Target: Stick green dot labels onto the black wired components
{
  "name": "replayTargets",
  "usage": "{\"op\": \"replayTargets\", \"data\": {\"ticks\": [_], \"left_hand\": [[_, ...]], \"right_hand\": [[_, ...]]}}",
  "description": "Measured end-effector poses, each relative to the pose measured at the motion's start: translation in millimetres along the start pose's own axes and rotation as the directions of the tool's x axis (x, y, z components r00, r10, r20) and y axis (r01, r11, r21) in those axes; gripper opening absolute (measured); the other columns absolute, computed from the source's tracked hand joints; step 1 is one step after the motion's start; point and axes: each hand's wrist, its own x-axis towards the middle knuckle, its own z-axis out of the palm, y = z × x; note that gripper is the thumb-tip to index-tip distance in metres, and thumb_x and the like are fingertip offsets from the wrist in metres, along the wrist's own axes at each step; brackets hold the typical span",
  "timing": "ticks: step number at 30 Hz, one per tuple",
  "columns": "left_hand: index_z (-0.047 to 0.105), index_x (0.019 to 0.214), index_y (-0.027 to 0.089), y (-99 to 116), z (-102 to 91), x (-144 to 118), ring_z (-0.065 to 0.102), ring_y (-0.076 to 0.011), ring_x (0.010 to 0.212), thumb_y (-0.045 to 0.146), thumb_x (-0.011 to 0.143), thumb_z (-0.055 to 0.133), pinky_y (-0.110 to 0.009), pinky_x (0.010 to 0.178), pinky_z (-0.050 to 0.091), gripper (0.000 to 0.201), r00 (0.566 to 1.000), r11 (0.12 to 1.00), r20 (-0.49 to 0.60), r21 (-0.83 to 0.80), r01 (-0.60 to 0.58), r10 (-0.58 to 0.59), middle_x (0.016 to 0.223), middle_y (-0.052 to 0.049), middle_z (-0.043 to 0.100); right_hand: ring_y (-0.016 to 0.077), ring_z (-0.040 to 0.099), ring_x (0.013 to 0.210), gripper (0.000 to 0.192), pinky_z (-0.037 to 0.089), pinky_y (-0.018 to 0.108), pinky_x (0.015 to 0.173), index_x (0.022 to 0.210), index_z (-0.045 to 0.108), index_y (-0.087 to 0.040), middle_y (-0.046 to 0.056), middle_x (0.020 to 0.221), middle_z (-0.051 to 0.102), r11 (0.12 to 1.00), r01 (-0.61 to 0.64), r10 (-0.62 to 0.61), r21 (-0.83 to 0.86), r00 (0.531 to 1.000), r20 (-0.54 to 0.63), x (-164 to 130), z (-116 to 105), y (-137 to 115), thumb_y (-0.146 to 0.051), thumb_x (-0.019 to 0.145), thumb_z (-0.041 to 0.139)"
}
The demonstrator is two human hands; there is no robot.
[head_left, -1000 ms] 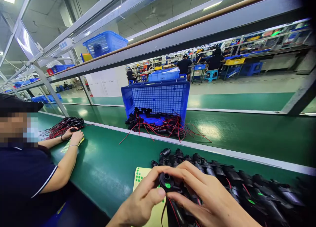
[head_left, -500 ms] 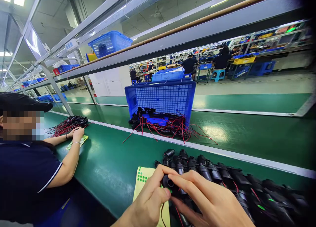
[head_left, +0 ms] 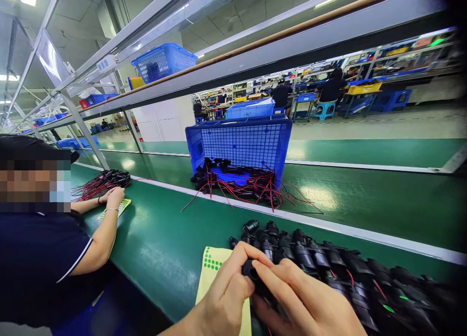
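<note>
At the near edge of the green counter [head_left: 160, 258], left hand [head_left: 222, 297] and right hand [head_left: 310, 302] pinch one black part [head_left: 251, 272] beside a yellow sticker sheet [head_left: 215, 265].

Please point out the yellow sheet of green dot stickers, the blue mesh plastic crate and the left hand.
yellow sheet of green dot stickers [head_left: 213, 268], head view, upper part near the dots
blue mesh plastic crate [head_left: 242, 143], head view, front wall
left hand [head_left: 226, 297], head view, back of the hand

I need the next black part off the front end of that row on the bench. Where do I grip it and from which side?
Take the end part by its round barrel, coming from the left, probably a little above. It lies at the open end of the row of black parts, with bare green bench beside it, while neighbours crowd its right. The left hand and right hand are both closed on another black part.
</note>
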Motion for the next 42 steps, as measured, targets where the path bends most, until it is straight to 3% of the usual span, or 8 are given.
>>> {"op": "replayTargets", "data": {"ticks": [5,11,21,23,27,29,35,42], "left_hand": [[0.056,0.113,0.018,-7,-2.0,4,0.046,-0.0220,0.095,0.025,0.082,0.044,-0.036,0.088,0.037,0.034,1.000,1.000,0.025,-0.008,0.013,-0.013,0.102,-0.005,0.053],[0.053,0.108,0.017,0,-1.7,7,0.043,-0.0207,0.088,0.027,0.081,0.045,-0.035,0.082,0.036,0.030,0.999,0.999,0.014,0.030,0.038,-0.039,0.093,-0.003,0.048],[0.058,0.105,0.018,-3,0.8,-3,0.049,-0.0232,0.104,0.022,0.085,0.044,-0.037,0.095,0.038,0.025,0.999,1.000,0.032,0.006,-0.026,0.025,0.108,-0.006,0.053],[0.057,0.107,0.018,-7,0.7,-2,0.048,-0.0224,0.101,0.023,0.085,0.046,-0.036,0.092,0.038,0.025,0.999,0.999,0.034,-0.041,-0.026,0.027,0.106,-0.006,0.052],[0.053,0.113,0.017,-10,0.0,3,0.043,-0.0206,0.094,0.030,0.086,0.050,-0.035,0.087,0.037,0.030,0.997,0.993,0.067,-0.118,0.029,-0.021,0.098,-0.003,0.048],[0.052,0.112,0.016,-9,-0.3,6,0.042,-0.0213,0.096,0.034,0.085,0.051,-0.037,0.089,0.035,0.032,0.995,0.989,0.098,-0.146,0.031,-0.017,0.099,-0.004,0.048],[0.052,0.106,0.015,-5,0.4,9,0.040,-0.0206,0.093,0.029,0.085,0.048,-0.036,0.087,0.034,0.026,0.998,0.991,0.052,-0.126,0.040,-0.034,0.097,-0.003,0.046],[0.052,0.107,0.016,-2,4.2,8,0.041,-0.0199,0.093,0.023,0.089,0.040,-0.036,0.089,0.036,0.023,0.999,1.000,0.020,0.002,0.027,-0.027,0.097,-0.003,0.044]], "right_hand": [[0.0162,0.072,0.064,0.029,0.059,0.025,0.057,0.121,0.053,-0.018,0.005,0.083,0.073,0.999,-0.043,0.043,0.016,0.999,0.007,4,-5,4,-0.010,0.093,0.053],[0.0159,0.070,0.062,0.028,0.058,0.025,0.054,0.119,0.053,-0.019,0.004,0.081,0.072,0.999,-0.049,0.049,0.014,0.998,0.035,4,-2,4,-0.011,0.092,0.053],[0.0195,0.078,0.078,0.035,0.065,0.028,0.075,0.126,0.056,-0.015,0.009,0.090,0.080,0.994,0.078,-0.078,-0.078,0.997,0.003,-2,-1,-3,-0.004,0.092,0.053],[0.0192,0.077,0.077,0.032,0.064,0.028,0.069,0.123,0.056,-0.015,0.008,0.088,0.079,0.996,0.067,-0.067,-0.054,0.998,-0.009,-3,-2,-2,-0.005,0.092,0.053],[0.0157,0.070,0.064,0.032,0.058,0.024,0.052,0.123,0.054,-0.018,0.005,0.084,0.071,0.995,-0.069,0.069,0.073,0.998,-0.007,2,-5,3,-0.010,0.092,0.054],[0.0139,0.068,0.063,0.034,0.056,0.022,0.052,0.126,0.053,-0.019,0.004,0.087,0.069,0.987,-0.108,0.107,0.121,0.994,0.011,5,-6,5,-0.011,0.093,0.055],[0.0141,0.070,0.066,0.034,0.057,0.022,0.054,0.127,0.053,-0.018,0.005,0.088,0.068,0.987,-0.099,0.101,0.126,0.995,-0.010,10,-5,5,-0.011,0.094,0.051],[0.0155,0.069,0.061,0.030,0.057,0.023,0.051,0.119,0.054,-0.017,0.006,0.082,0.071,0.999,-0.029,0.027,-0.014,0.996,-0.083,16,-3,0,-0.007,0.092,0.045]]}}
